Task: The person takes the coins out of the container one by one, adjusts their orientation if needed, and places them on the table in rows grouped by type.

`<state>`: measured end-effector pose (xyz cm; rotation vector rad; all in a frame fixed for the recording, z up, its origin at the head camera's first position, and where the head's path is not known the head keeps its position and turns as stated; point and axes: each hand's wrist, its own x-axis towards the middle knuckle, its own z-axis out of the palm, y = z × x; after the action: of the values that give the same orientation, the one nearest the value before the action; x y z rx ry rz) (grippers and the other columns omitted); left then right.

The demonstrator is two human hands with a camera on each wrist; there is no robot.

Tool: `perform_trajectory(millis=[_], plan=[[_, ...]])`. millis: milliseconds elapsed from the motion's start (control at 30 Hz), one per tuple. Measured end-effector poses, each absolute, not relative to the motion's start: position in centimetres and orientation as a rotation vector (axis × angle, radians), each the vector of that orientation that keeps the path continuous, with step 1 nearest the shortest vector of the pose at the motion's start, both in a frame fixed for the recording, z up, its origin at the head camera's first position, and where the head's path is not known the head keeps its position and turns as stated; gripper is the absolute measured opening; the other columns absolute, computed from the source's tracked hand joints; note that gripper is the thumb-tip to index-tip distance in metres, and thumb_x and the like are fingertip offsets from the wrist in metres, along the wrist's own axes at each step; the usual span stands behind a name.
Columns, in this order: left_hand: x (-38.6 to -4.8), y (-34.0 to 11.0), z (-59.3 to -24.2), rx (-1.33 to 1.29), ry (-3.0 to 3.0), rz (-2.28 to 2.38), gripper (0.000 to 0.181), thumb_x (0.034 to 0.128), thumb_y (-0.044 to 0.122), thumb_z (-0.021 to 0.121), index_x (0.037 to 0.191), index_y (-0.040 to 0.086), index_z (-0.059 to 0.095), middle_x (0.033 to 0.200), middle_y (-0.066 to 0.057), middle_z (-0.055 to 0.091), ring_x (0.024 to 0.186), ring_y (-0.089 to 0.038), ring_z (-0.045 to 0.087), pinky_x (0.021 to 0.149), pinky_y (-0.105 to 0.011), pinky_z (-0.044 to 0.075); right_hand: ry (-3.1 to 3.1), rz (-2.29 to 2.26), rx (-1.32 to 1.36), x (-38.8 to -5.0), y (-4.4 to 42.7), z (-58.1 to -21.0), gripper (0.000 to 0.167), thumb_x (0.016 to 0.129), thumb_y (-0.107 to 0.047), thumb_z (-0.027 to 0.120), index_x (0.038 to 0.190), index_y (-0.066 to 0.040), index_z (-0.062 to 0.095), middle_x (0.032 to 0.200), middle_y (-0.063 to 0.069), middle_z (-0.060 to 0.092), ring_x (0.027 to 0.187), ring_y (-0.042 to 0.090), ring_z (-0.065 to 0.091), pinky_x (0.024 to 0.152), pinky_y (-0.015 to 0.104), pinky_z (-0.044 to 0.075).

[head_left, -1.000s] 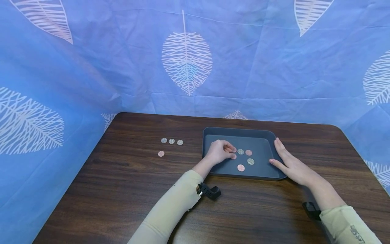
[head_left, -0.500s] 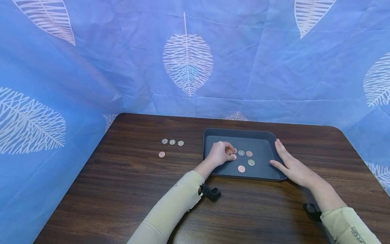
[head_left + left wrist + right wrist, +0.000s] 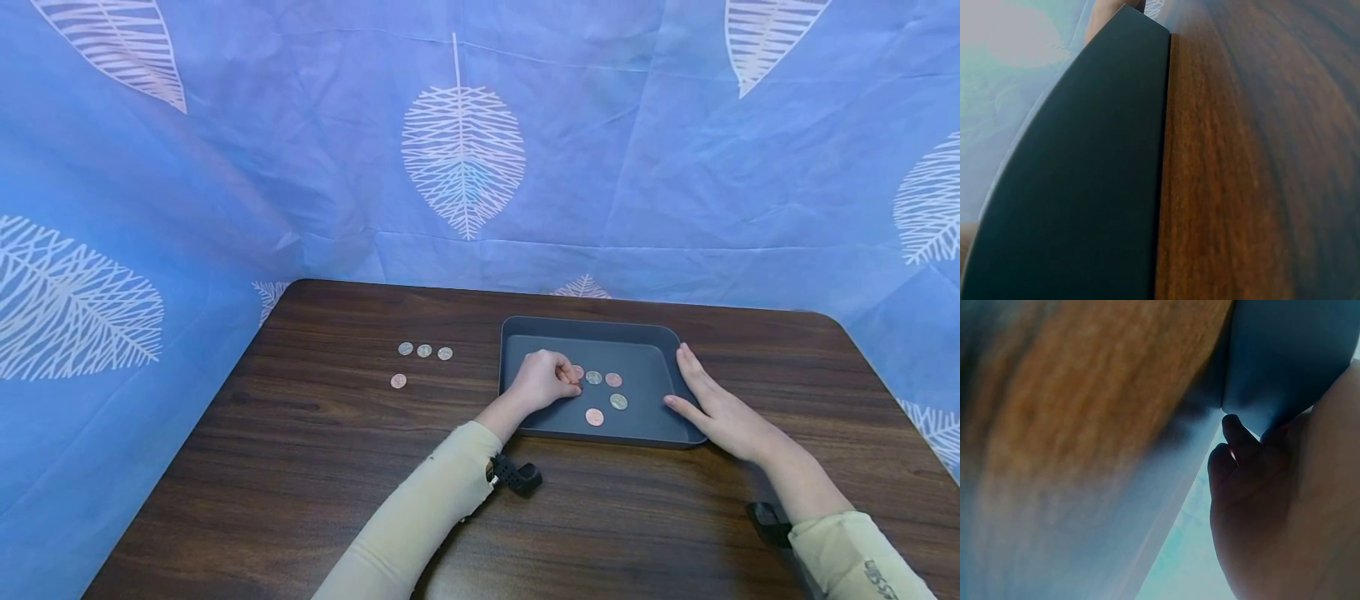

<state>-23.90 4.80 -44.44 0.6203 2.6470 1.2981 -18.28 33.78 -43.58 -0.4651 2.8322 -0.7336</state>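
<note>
Inside the grey tray (image 3: 645,358), near its left part, the left hand (image 3: 538,380) has curled fingers and pinches a copper coin that its fingertips mostly hide. Just beyond those fingertips lies another copper coin (image 3: 577,372), with a silver coin (image 3: 593,377) and a copper coin (image 3: 613,380) to its right. Nearer the front are a silver coin (image 3: 618,402) and a copper coin (image 3: 595,417). The right hand (image 3: 723,412) rests with extended fingers against the tray's right rim. In the left wrist view the tray's outer wall (image 3: 1085,169) hides the left fingers.
Left of the tray on the brown table (image 3: 300,467), three silver coins lie in a row, the middle one (image 3: 424,351) between the others. A copper coin (image 3: 398,381) lies in front of them. A blue cloth (image 3: 330,150) with white leaf shapes hangs behind the table.
The coin at the left fingertips showed its face earlier and is now mostly hidden, the fingers having shifted slightly. The right hand stays at the tray's rim.
</note>
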Motion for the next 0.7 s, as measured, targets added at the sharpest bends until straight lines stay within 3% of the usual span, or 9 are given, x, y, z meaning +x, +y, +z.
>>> perform_trajectory(millis=[267, 700], plan=[[-23.9, 4.6, -44.5, 0.697, 2.615, 1.451, 0.003, 0.0848, 0.012, 0.074, 0.085, 0.008, 0.074, 0.072, 0.006, 0.064, 0.062, -0.001, 0.054, 0.058, -0.015, 0.044, 2.821, -0.740, -0.458, -18.2, 33.7, -43.6, 0.082, 0.101, -0.045, 0.043, 0.151, -0.018, -0.015, 0.156, 0.001, -0.022, 0.142, 0.042, -0.002, 0.100, 0.069, 0.017], [-24.0, 1.8, -42.8, 0.741, 2.530, 1.745, 0.007, 0.0874, 0.012, 0.071, 0.093, 0.009, 0.074, 0.080, 0.002, 0.066, 0.069, -0.007, 0.058, 0.063, -0.021, 0.050, 2.827, -0.746, -0.474, -18.3, 33.9, -43.7, 0.081, 0.101, -0.044, 0.044, 0.151, -0.018, -0.014, 0.156, 0.002, -0.021, 0.142, 0.041, -0.002, 0.100, 0.069, 0.017]])
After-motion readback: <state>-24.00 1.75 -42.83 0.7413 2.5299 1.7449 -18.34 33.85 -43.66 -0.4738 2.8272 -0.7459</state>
